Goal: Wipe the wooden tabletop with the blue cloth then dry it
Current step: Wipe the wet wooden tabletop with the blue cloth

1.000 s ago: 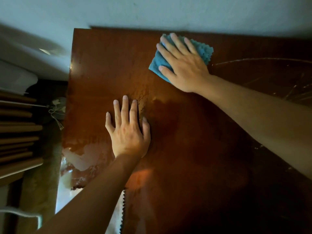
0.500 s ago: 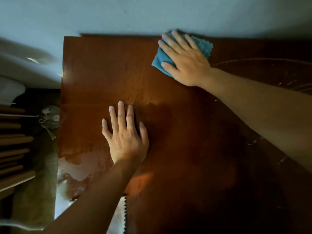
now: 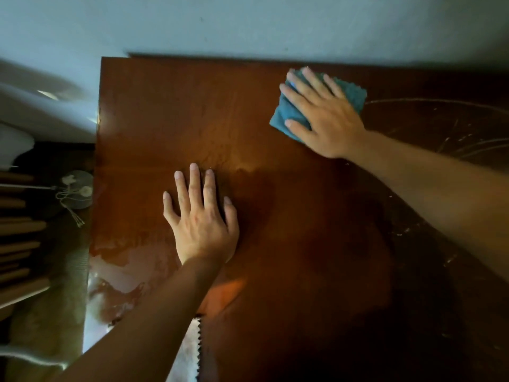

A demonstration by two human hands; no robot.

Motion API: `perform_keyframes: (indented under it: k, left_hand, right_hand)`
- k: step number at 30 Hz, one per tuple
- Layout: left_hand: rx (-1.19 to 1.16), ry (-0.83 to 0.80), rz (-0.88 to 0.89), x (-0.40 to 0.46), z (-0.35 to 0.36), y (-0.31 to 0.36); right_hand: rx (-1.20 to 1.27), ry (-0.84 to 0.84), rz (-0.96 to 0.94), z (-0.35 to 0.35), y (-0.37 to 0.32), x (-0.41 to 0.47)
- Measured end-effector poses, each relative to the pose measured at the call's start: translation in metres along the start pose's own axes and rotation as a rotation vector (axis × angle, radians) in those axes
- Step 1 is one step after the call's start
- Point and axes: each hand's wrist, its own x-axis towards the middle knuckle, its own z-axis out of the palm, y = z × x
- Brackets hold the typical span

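The wooden tabletop (image 3: 154, 128) is dark reddish brown and glossy, with a wet sheen near its left front edge. A folded blue cloth (image 3: 286, 114) lies near the far edge of the table by the wall. My right hand (image 3: 322, 114) presses flat on the cloth with straight, spread fingers, covering most of it. My left hand (image 3: 202, 216) rests flat on the bare wood nearer to me, fingers straight, holding nothing.
A pale wall (image 3: 248, 26) runs along the table's far edge. A white cloth with a dark zigzag edge (image 3: 190, 351) lies at the near edge under my left forearm. Left of the table are wooden slats (image 3: 19, 244) and a round grey object with cords (image 3: 78, 188). White scratch marks (image 3: 454, 144) cross the right side.
My right hand has slid the blue cloth to the right along the far edge. My left hand has stayed planted on the wood.
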Motion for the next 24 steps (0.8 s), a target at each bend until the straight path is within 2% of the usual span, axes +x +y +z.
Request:
perform_keyframes:
  k: [5,9,12,15,18,21,24]
  left_hand:
    - [-0.016,0.032,0.007,0.000,0.001,0.000]
    - [-0.023,0.028,-0.001,0.001,0.002,0.000]
    - [-0.015,-0.006,-0.028,0.001,-0.003,0.002]
    - [-0.012,-0.030,-0.002,-0.005,-0.010,0.018]
    - [-0.017,-0.087,0.125,-0.018,-0.007,0.062]
    - [0.008,-0.152,0.167,-0.028,0.007,0.103]
    - [0.074,-0.138,0.127,-0.032,0.016,0.113]
  right_hand:
    - [-0.001,-0.001,0.019,0.003,-0.014,-0.002]
    - [-0.008,-0.046,-0.174,0.021,-0.040,-0.080]
    - [-0.035,-0.090,-0.283,0.027,-0.028,-0.103]
    - [0.005,-0.039,-0.171,0.014,0.004,-0.062]
    - [0.029,-0.023,-0.009,0.000,0.039,-0.015]
    - [0.042,-0.015,0.011,-0.001,0.039,-0.012]
    - [0.018,0.030,-0.072,0.011,0.023,-0.060]
